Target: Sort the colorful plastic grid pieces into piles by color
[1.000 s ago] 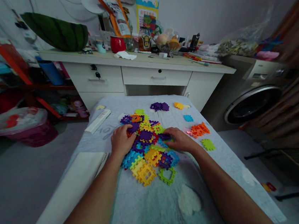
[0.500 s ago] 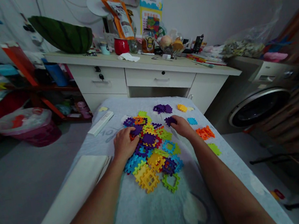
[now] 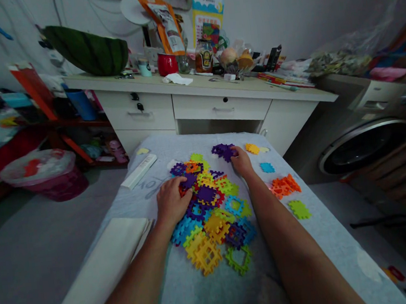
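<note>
Right fingers [image 3: 238,150] pinch a purple piece [image 3: 229,154] at its right edge; left fingers [image 3: 177,181], parted, touch a purple square [image 3: 190,180].

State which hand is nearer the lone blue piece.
Right. The right hand is just left of the blue piece, at the purple cluster; the left hand is farther left, at the mixed pile.

striped green watermelon [image 3: 87,50] atop a long white desk [image 3: 201,104], small round red pot [image 3: 167,65] there too, silver front-loading washing machine [image 3: 363,142], lined pink plastic bin [image 3: 52,183]
</note>
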`<state>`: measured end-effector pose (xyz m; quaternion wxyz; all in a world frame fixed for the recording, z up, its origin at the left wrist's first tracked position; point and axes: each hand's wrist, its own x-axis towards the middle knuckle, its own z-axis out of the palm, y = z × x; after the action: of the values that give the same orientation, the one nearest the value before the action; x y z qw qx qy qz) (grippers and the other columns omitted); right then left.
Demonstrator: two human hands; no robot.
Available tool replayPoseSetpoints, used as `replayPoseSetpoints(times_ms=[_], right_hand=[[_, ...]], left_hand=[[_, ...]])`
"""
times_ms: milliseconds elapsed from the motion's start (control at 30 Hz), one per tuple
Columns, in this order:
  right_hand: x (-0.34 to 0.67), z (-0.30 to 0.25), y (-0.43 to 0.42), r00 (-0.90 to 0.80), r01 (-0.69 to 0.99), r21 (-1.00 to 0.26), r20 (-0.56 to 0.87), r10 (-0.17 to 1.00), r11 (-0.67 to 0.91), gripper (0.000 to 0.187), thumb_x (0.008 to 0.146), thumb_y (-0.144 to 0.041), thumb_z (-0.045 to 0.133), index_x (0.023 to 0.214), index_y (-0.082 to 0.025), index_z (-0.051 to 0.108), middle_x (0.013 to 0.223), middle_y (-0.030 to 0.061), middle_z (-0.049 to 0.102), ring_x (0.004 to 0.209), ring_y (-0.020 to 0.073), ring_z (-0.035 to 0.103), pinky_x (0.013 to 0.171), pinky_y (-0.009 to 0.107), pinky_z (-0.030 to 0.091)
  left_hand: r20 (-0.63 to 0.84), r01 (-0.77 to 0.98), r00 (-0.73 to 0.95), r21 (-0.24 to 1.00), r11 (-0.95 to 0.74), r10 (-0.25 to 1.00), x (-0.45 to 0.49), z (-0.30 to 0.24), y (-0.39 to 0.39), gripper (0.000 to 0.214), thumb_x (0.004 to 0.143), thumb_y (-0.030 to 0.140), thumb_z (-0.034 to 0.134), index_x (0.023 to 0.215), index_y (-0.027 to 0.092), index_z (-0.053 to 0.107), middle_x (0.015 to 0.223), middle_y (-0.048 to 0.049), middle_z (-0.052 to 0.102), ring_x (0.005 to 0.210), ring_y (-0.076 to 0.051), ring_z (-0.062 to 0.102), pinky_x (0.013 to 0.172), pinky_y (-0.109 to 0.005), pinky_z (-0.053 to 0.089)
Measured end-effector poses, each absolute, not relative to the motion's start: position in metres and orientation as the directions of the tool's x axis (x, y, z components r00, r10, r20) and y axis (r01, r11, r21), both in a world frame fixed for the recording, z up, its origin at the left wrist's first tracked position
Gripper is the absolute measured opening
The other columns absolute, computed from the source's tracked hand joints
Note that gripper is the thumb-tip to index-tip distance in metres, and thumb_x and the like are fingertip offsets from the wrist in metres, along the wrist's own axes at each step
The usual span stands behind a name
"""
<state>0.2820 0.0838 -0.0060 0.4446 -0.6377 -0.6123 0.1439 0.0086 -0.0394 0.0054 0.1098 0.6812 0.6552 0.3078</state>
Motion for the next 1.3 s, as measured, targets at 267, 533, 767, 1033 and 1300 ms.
replayPoseSetpoints(times_ms=[267,533,767,1033,1300], right_hand=[[0.287,-0.025,0.085,0.256,0.659,-0.714,0.509,0.822,0.238,0.046,0.070,-0.011,0.045,0.113,-0.013,0.062,0.109,0.0122,0.060,0.094,0.0213,0.057,0.093,0.039,0.048],[0.286,-0.018,0.077,0.095,0.772,-0.602,0.427,0.899,0.204,0.032,0.074,-0.012,0.051,0.101,-0.014,0.067,0.111,0.0130,0.058,0.111,0.0241,0.053,0.105,0.041,0.040],[0.282,0.008,0.070,0.021,0.808,-0.548,0.396,0.918,0.218,0.026,0.075,-0.014,0.057,0.098,-0.015,0.068,0.114,0.0123,0.063,0.111,0.0247,0.055,0.102,0.041,0.040],[0.272,0.063,0.044,-0.419,0.829,-0.498,-0.253,0.872,0.254,0.010,0.073,-0.026,0.070,0.077,-0.018,0.068,0.071,-0.0015,0.064,0.066,0.0125,0.056,0.059,0.023,0.039],[0.255,0.063,0.038,-0.387,0.904,-0.316,-0.310,0.869,0.289,0.017,0.064,-0.019,0.079,0.076,-0.019,0.066,0.073,-0.0016,0.065,0.062,0.0114,0.053,0.054,0.021,0.034]], left_hand=[[0.276,0.830,-0.042,0.545,-0.120,0.960,0.008,0.004,-0.040,0.033,0.082,0.032,0.057,0.113,0.024,0.061,0.122,-0.0069,0.063,0.118,-0.029,0.053,0.101,-0.046,0.041],[0.286,0.836,-0.031,0.533,-0.132,0.958,0.007,0.001,-0.038,0.033,0.081,0.033,0.058,0.113,0.025,0.061,0.121,-0.0055,0.064,0.116,-0.028,0.055,0.101,-0.043,0.041],[0.291,0.833,-0.026,0.535,-0.141,0.956,0.006,0.001,-0.038,0.033,0.081,0.033,0.057,0.113,0.025,0.060,0.121,-0.0059,0.064,0.116,-0.028,0.055,0.101,-0.043,0.041],[0.287,0.833,-0.025,0.535,-0.138,0.958,0.007,0.002,-0.038,0.034,0.081,0.033,0.057,0.113,0.024,0.061,0.121,-0.0061,0.064,0.116,-0.028,0.055,0.100,-0.043,0.041],[0.281,0.833,-0.026,0.536,-0.134,0.959,0.007,0.002,-0.038,0.034,0.081,0.034,0.057,0.114,0.025,0.061,0.121,-0.0066,0.064,0.116,-0.028,0.055,0.100,-0.044,0.041]])
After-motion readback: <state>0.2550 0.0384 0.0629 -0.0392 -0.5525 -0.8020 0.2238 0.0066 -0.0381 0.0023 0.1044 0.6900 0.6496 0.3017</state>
